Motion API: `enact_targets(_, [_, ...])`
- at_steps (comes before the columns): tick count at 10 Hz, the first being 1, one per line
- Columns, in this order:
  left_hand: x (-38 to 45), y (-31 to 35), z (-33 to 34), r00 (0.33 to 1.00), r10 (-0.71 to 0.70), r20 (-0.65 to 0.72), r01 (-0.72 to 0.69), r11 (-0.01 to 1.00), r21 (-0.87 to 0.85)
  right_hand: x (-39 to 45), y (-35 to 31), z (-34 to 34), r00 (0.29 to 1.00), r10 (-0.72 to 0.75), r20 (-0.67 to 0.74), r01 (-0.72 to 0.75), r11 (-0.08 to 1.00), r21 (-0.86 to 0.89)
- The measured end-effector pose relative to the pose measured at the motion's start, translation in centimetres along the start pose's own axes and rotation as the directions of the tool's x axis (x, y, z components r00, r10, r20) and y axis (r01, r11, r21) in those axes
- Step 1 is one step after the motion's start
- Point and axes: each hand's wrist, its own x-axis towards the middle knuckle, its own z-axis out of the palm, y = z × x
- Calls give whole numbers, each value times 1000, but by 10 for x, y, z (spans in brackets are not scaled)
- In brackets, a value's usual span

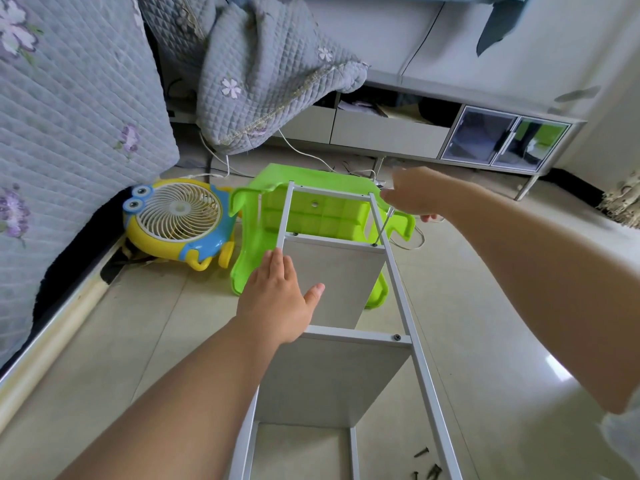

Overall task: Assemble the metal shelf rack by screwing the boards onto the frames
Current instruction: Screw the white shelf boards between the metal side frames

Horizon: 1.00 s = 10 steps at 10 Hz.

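Two hands: both on the rack, one at each side rail.
Rack: white metal frame (pixel 398 289) lying along the floor (pixel 138 341), running away from the camera, far end resting over a green plastic stool (pixel 256 244) tipped on its side.
Boards: two grey ones fitted between the rails, a far board (pixel 339 282) and a near board (pixel 329 379), both standing edge-up.
Left hand (pixel 277 299): flat, fingers straight and together, thumb spread out, pressing on the far board right by the left rail.
Right hand (pixel 412 195): out past the frame's far right corner, curled round the handle of a screwdriver (pixel 382 226).
Screwdriver tip: down on a screw (pixel 375 244) at the right end of the far board's top edge, just inside the right rail.
Other screws: one dark screw head (pixel 397 337) already seated at the right end of the near board; a few loose screws (pixel 427 465) on the floor beside the right rail, near the bottom edge.
Around: cartoon-eyed yellow and blue fan (pixel 176 223) left of the stool, quilted grey floral cover (pixel 69 116) on the left, low white cabinet (pixel 450 133) along the back.
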Motion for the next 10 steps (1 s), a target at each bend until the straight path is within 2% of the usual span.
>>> enact_targets(1, [-1, 0, -1, 1000, 3, 1, -3, 1000, 1, -3, 0, -2, 999, -39, 22, 39, 999, 35])
enact_targets(3, [-1, 0, 0, 1000, 4, -11, -4, 1000, 0, 7, 3, 3, 995, -94, -30, 87, 979, -184])
enact_targets(4, [-2, 0, 1, 1000, 4, -10, -4, 1000, 0, 6, 5, 0, 997, -59, 54, 68, 981, -182])
enact_targets(5, [-2, -1, 0, 1000, 1, -2, -1, 1000, -3, -3, 2, -9, 984, -65, 166, 73, 996, -43])
enact_targets(6, [-3, 0, 0, 1000, -3, 3, 3, 1000, 11, -4, 3, -7, 986, -88, 145, 99, 993, -70])
enact_targets(7, [-4, 0, 0, 1000, -3, 6, 3, 1000, 7, -4, 4, -7, 985, -110, 134, 136, 969, -207])
enact_targets(8, [-5, 1, -1, 1000, -5, 10, 5, 1000, 9, -5, -1, -6, 992, -80, 101, 105, 957, -270])
enact_targets(9, [-5, 1, -2, 1000, -9, 19, 9, 1000, 18, -6, 3, -6, 994, -33, 107, 53, 979, -196])
enact_targets(10, [-5, 1, -2, 1000, -7, 15, 6, 1000, 17, -11, 6, -10, 986, -50, 160, 65, 994, -91])
